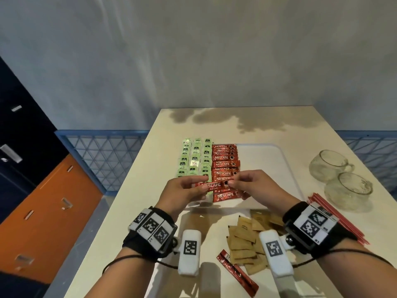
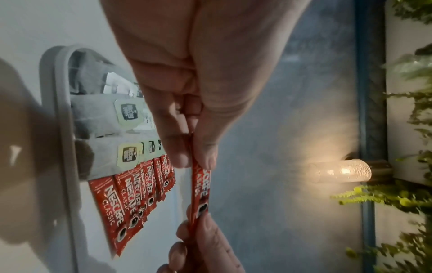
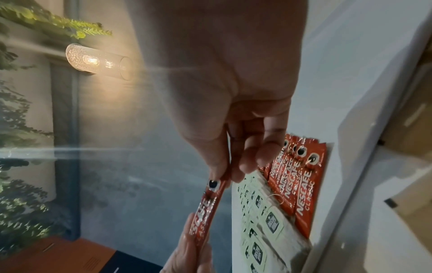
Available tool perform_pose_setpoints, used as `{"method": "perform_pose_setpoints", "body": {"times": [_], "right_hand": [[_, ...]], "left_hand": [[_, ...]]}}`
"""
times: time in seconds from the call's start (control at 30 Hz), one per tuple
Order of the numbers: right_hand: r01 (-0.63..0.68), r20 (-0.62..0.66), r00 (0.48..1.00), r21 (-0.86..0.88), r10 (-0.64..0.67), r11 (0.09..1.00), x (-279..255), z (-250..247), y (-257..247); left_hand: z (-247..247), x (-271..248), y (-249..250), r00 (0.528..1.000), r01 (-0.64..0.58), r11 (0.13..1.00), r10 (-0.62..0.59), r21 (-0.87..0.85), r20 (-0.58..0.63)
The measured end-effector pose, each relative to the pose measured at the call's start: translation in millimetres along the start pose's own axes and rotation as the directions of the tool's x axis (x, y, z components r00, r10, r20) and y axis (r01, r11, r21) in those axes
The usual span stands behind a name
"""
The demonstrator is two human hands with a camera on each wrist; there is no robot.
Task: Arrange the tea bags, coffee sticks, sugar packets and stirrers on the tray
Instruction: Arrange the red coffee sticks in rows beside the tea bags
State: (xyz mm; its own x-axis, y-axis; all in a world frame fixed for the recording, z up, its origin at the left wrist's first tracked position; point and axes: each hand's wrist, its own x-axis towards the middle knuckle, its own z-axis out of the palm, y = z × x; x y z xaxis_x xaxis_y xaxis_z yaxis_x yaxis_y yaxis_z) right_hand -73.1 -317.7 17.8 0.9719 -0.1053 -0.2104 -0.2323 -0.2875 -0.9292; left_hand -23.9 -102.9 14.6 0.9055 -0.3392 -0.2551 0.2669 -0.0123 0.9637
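Note:
Both hands hold one red coffee stick (image 1: 214,186) level above the near part of the white tray (image 1: 285,168). My left hand (image 1: 189,190) pinches its left end and my right hand (image 1: 247,183) pinches its right end. The wrist views show the same stick (image 2: 200,192) (image 3: 205,206) between thumb and fingers. On the tray lie rows of green-tagged tea bags (image 1: 194,158) at the left and a column of coffee sticks (image 1: 225,166) beside them. Brown sugar packets (image 1: 247,237), one loose coffee stick (image 1: 236,272) and red stirrers (image 1: 335,218) lie on the table in front.
Two glass cups (image 1: 330,166) (image 1: 348,190) stand on the table at the right. The tray's right half (image 1: 264,160) is bare. An orange and dark cabinet (image 1: 43,201) stands left of the table, and a grey wall behind.

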Motion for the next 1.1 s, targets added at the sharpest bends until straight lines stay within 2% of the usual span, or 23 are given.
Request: {"method": "perform_pose_setpoints", "body": {"times": [0.13,0.23,0.33,0.5,0.67,0.83,0.97,1.1], "right_hand": [[0.020,-0.037,0.999,-0.016,-0.021,1.000,-8,-9,5],[0.041,-0.108,0.993,-0.111,-0.053,0.993,-10,-21,15],[-0.042,-0.137,0.990,-0.252,0.007,0.967,-9,-38,35],[-0.167,-0.147,0.982,-0.355,0.122,0.920,-7,-49,64],[-0.238,-0.192,0.966,-0.383,0.175,0.893,2,-35,73],[-0.205,-0.166,0.975,-0.441,0.145,0.874,10,-14,63],[-0.186,-0.172,0.979,-0.515,0.111,0.837,8,-7,55],[-0.173,-0.188,0.978,-0.509,0.088,0.843,-3,-10,55]], "left_hand": [[13,-6,2,1.000,-0.003,0.999,0.003,0.045,0.004],[19,-4,-6,0.995,-0.053,0.975,0.070,0.214,-0.075],[16,-3,-17,0.969,-0.122,0.883,0.205,0.454,-0.138],[9,-11,-31,0.971,-0.113,0.733,0.224,0.671,-0.081],[6,-21,-41,0.988,-0.102,0.652,0.152,0.751,0.003],[7,-31,-45,0.994,-0.113,0.582,0.059,0.805,0.097],[15,-39,-49,0.976,-0.142,0.469,-0.082,0.872,0.203],[29,-50,-59,0.945,-0.143,0.466,-0.198,0.873,0.261]]}}
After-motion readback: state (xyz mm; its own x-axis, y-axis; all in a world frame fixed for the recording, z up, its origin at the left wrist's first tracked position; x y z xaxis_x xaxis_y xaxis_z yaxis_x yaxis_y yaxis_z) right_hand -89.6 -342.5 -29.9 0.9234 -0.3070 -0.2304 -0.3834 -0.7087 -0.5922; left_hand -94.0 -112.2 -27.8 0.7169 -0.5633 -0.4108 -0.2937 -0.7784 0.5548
